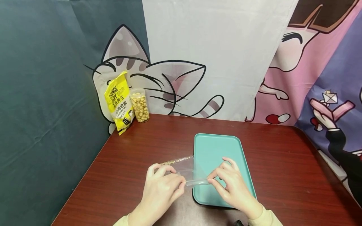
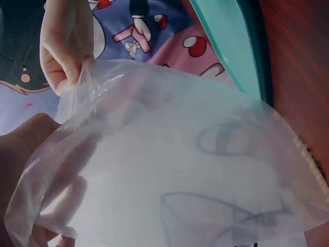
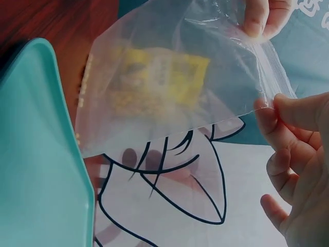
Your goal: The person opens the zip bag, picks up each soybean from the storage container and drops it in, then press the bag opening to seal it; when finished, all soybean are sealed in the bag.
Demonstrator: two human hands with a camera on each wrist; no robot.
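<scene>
A clear plastic bag is stretched between my two hands. My left hand pinches its top edge on the left; my right hand pinches the same edge between thumb and index finger on the right. In the right wrist view the bag has a ribbed strip along this edge. Small tan round pieces, perhaps beans, lie in a row along the bag's bottom. Part of the left hand shows blurred through the plastic in the left wrist view. The bag's right side overlaps the tray.
A teal tray lies on the dark red wooden table, beneath my right hand. Farther back on the left, a yellow snack packet leans beside a clear jar of pale round pieces. Printed cloth hangs behind.
</scene>
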